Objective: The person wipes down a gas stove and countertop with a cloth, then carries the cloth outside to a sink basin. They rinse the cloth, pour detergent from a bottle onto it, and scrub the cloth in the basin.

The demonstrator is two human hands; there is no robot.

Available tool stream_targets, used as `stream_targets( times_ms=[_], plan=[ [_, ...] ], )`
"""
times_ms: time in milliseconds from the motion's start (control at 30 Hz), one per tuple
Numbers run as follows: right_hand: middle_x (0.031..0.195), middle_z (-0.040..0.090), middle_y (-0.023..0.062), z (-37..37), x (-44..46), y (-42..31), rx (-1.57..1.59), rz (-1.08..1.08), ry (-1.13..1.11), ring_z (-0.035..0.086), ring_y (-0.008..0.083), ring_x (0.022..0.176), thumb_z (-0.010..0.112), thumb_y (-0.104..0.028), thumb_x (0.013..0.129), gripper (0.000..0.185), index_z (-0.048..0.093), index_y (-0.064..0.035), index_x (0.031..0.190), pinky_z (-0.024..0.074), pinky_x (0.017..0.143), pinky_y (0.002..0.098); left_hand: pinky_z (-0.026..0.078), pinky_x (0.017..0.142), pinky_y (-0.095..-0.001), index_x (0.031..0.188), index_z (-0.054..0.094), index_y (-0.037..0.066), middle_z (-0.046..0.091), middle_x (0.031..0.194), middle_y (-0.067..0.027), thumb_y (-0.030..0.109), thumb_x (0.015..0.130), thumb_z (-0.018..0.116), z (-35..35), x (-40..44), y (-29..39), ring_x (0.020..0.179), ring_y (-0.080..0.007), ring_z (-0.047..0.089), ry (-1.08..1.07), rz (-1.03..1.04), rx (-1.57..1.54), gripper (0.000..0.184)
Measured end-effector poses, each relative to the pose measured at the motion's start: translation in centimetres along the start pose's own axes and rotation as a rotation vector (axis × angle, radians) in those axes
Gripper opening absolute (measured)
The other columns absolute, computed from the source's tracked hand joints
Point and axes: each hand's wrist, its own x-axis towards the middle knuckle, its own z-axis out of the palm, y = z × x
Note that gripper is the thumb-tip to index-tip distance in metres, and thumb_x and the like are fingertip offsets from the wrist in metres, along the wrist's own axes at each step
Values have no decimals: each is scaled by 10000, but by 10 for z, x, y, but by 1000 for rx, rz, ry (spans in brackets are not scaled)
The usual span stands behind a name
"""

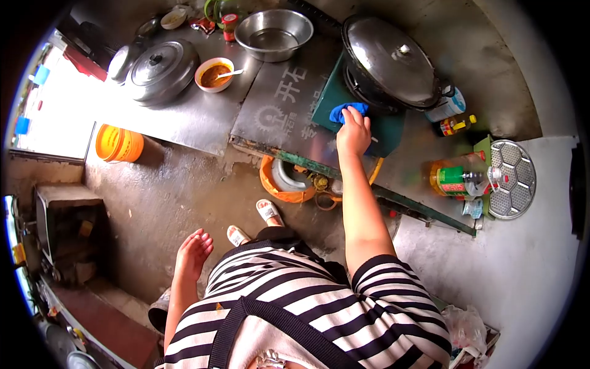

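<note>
My right hand [354, 130] reaches forward over the counter, its fingers closed on a bunched blue cloth [348, 112]. The cloth lies against the green surface of the gas stove [329, 98], just in front of a large black wok with a domed metal lid [393, 58]. Down at my left side hangs my left hand [195, 251], fingers stretched out, holding nothing. It is above the floor and away from the counter.
On the counter are a metal basin [273, 35], a bowl of red sauce with a spoon [214, 75] and a lidded pot [162, 72]. Oil bottles [453, 180] stand at the right. An orange bucket [119, 144] is on the floor at left.
</note>
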Motion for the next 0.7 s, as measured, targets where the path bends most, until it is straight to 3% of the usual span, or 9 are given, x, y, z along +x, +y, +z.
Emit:
stream_targets(
  times_ms=[100,167,300,400,467,633,700],
  plan=[
    [1125,691,-24,-3,-9,-5,12,-41,-3,622,280,944,613,-72,817,242,740,-152,1007,537,821,389,562,906,-363,1308,558,24,670,1132,-97,168,995,588,-6,-1,1,1028,-224,671,13,2,-2,345],
    [1127,681,-31,-10,-27,-7,148,-143,-134,620,283,956,630,-97,822,233,735,-151,1022,539,838,390,561,908,-362,1309,557,23,669,1132,-98,167,997,586,-6,1,1,1029,-224,670,7,8,-6,345],
    [1328,615,26,-1,-77,-22,3,160,-525,579,317,1152,660,-231,903,369,627,-128,1255,496,974,405,563,910,-360,1315,554,19,670,1129,-103,167,1001,582,6,4,6,1028,-227,672,-8,22,-5,349],
    [1395,580,38,22,-78,-43,-75,284,-529,519,345,1186,641,-267,909,382,621,-124,1263,404,1036,494,558,925,-369,1318,554,15,675,1125,-103,158,1003,576,13,3,7,1032,-231,674,-24,41,0,347],
    [1380,599,58,31,-67,-71,-63,197,-515,518,359,1180,640,-265,901,423,620,-130,1301,392,1051,481,553,937,-375,1320,554,13,679,1120,-98,152,1003,572,14,-3,5,1036,-233,675,-11,61,1,347],
    [1376,606,20,37,-77,-137,401,-293,-559,551,301,1099,664,-182,875,369,676,-108,1237,447,981,431,567,922,-363,1318,554,9,679,1149,-119,146,1013,564,12,-7,1,1037,-222,678,-19,67,-20,334],
    [1363,620,22,31,-83,-128,388,-323,-582,575,304,1064,670,-160,876,367,680,-116,1241,466,972,396,569,915,-354,1315,553,11,678,1144,-113,147,1014,565,9,-12,4,1032,-217,678,-26,63,-32,331]
  ],
)
